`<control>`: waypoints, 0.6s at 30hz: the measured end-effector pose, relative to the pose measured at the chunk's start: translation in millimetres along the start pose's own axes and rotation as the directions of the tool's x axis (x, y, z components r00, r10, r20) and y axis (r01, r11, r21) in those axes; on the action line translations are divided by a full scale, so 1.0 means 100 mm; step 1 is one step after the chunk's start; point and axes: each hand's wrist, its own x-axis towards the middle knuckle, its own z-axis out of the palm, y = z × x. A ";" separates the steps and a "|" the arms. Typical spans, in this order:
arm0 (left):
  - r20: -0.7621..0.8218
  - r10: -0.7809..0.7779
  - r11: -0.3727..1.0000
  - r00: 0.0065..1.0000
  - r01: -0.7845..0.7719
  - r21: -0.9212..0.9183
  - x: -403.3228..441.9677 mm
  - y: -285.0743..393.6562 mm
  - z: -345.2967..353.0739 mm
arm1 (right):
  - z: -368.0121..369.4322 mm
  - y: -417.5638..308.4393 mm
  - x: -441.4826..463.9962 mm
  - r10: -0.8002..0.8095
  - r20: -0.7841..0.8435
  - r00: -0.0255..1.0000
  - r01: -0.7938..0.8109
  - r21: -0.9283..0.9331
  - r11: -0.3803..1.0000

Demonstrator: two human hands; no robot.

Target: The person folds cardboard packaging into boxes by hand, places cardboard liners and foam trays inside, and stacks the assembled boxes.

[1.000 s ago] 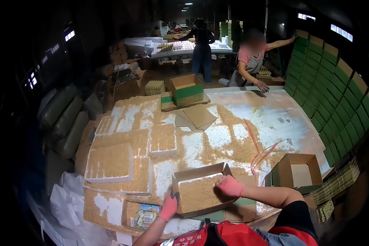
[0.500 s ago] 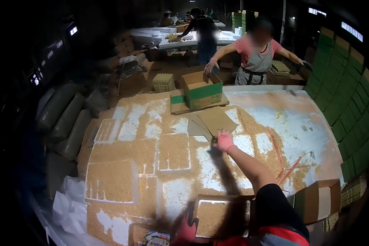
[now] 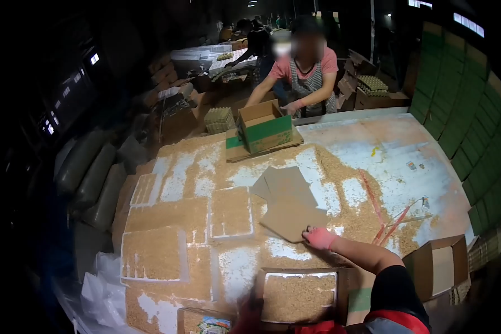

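My right hand [image 3: 319, 237], in a pink glove, grips the near corner of a flat cardboard sheet [image 3: 293, 218] above the table. Behind it lie more cardboard sheets [image 3: 284, 182], partly overlapped by the held one. My left hand [image 3: 250, 312] is dark and blurred at the left side of an open cardboard box [image 3: 342, 295]; its fingers do not show clearly. Inside that box is a white-edged layer of brown, crumb-like filling [image 3: 299, 295]. A smaller box with colourful packets [image 3: 214, 324] stands left of my left hand.
Filled trays [image 3: 153, 255] cover the left of the table [image 3: 395, 139]. Across it, a person [image 3: 312, 78] handles a green-and-brown box [image 3: 266, 131]. An open box [image 3: 442, 267] sits at right, near red straps [image 3: 392, 228]. Green cartons [image 3: 456, 94] are stacked behind.
My right hand has left the filling, reached the sheets and drawn one nearer. The person opposite has moved left and now has both hands at the green-and-brown box.
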 end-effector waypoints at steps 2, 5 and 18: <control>-0.048 0.056 0.984 0.997 -0.063 -0.169 0.02 -0.37 0.08 | -0.52 -0.25 -0.63 0.196 -0.102 0.975 -0.168 0.233 0.958; -0.028 -0.001 0.994 1.000 -0.002 -0.106 -0.10 -0.31 0.08 | -1.54 -0.82 -1.40 0.398 -0.368 0.840 -0.205 0.464 0.862; -0.226 0.206 0.927 0.952 -0.264 -0.266 -0.74 -0.44 -0.29 | -1.41 -2.19 -2.51 -0.268 0.233 0.935 0.307 -0.148 0.940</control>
